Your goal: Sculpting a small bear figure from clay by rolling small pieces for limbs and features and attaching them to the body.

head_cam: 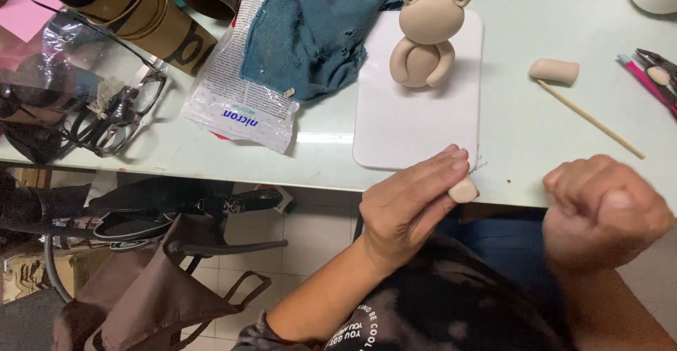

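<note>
Beige clay lump (463,189), small and rounded, sits pinched under the fingertips of the left hand (409,206), at the near edge of the pale green table (550,132) and just below the near right corner of the white rectangular board (416,125). The left hand is closed around it, fingers pressed flat over its top, so only its right end shows. The right hand (606,210) is curled into a fist to the right of the lump, apart from it and blurred; whether it holds anything cannot be told.

On the far part of the board stands a beige clay bear figure (425,35) with round ears and arms wrapped over its belly. To the right of the board lies a stubby beige clay cylinder (554,70), touching the end of a thin wooden stick (592,120) that slants toward the near right.

Left of the board, a crumpled teal cloth (314,30) overlaps a flat white plastic package (236,101) with blue and red print, lying at an angle. Farther left are black-framed glasses (116,115) and brown cardboard tubes (151,20) with black lettering, beside clear plastic wrap (56,48) whose contents are too dark to tell.
</note>
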